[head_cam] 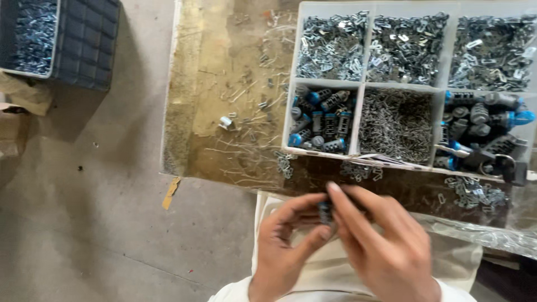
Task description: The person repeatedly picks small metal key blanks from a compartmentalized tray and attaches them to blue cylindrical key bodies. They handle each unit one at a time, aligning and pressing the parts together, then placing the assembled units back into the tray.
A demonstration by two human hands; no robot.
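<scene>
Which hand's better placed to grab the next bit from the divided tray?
Probably right. The right hand sits under the white divided plastic tray, nearer its compartments. The left hand lies farther left, and both hands' fingers pinch the small dark cylindrical part, so one must let go.

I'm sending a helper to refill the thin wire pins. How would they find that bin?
Start at the white divided tray on the worktable. In its front row, take the middle compartment of thin wire pins. Both neighbours hold chunky blue-and-grey cylinders; this one holds only fine grey wire.

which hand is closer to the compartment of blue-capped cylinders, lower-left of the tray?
Left. The left hand sits almost straight below the compartment of blue-capped cylinders; the right hand is further right, below the wire-pin compartment.
</scene>
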